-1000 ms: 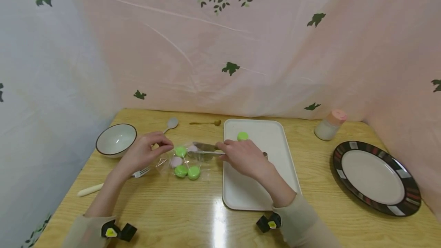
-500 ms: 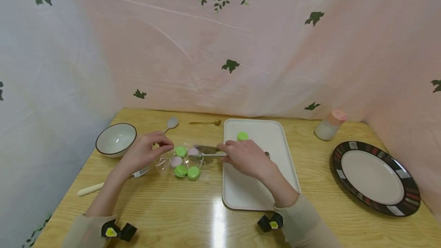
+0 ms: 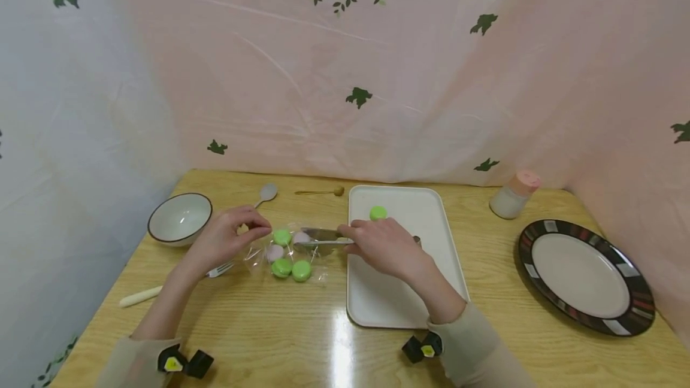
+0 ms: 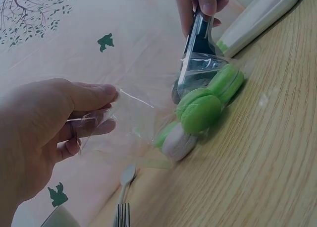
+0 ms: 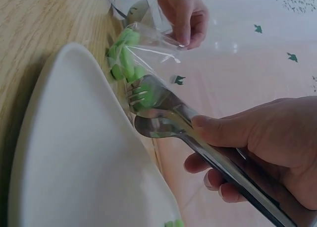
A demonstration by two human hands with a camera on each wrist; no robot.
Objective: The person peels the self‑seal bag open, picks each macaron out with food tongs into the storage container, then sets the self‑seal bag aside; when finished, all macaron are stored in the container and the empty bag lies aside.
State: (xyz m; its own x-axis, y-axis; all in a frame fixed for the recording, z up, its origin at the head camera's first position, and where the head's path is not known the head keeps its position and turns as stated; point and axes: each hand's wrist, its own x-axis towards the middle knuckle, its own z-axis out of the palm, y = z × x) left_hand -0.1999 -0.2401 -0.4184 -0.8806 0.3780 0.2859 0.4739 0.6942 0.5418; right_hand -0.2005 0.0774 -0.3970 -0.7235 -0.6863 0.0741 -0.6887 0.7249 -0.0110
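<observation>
Far L of the head view: a cream-handled metal fork [image 3: 139,297] on the pale wood-grain bench [image 3: 269,328], lower L, mid part hidden by the forearm. Up from it, a round white bowl w/ dark rim [image 3: 180,218]. Next, L of ctr, the bare left hand [image 3: 234,235]: thumb & fingers pinching the edge of a clear plastic bag [image 3: 253,258], film running off the fingertips in the L wrist view. Above that hand, a pale grey spoon [image 3: 268,191], handle partly hidden.

Bag's on the bench just L of ctr, & in it, per the head view, three bright green round macarons [image 3: 302,270] plus two pale lilac round macarons [image 3: 275,252]. Up top of those, a thin gold-coloured spoon [image 3: 319,192].

Now the shiny metal tongs [image 3: 326,242], ends apart at the bag's R side by the upper lilac one; can't tell if they touch it. Right hand [image 3: 385,247], R of ctr: fingers wrapped round the tongs, hand over a white rectangular tray w/ rounded corners [image 3: 390,310]. A lone green macaron [image 3: 378,212] sits nr the tray's top L.

Further R, a whitish shaker w/ pink cap [image 3: 514,195], then lower R a round white plate w/ dark patterned rim [image 3: 582,274].
</observation>
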